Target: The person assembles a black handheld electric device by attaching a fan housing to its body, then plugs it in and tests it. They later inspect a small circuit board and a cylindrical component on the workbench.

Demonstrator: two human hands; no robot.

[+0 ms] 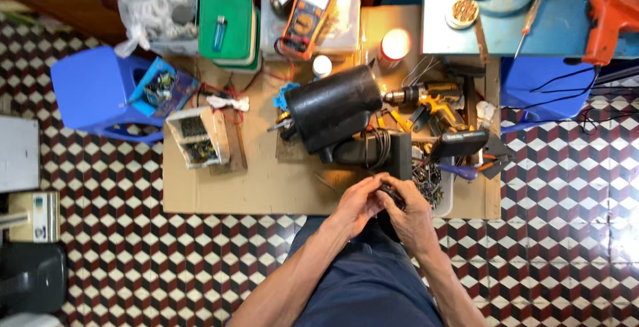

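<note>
Both my hands meet over my lap at the front edge of a cardboard sheet (219, 190) laid on the floor. My left hand (355, 206) and my right hand (411, 215) together grip a small black part (393, 196); its shape is mostly hidden by my fingers. Just beyond my hands lie a large black cylindrical motor housing (333, 106) and a black coiled cable (374, 147).
A yellow cordless drill (429, 101), a tray of screws (429, 180), an orange multimeter (306, 17), a green box (226, 24), a circuit board (194, 137) and a blue plastic stool (100, 91) surround the cardboard. Farther back stands a blue table (566, 31) bearing an orange tool (612, 11). The floor is checkered tile.
</note>
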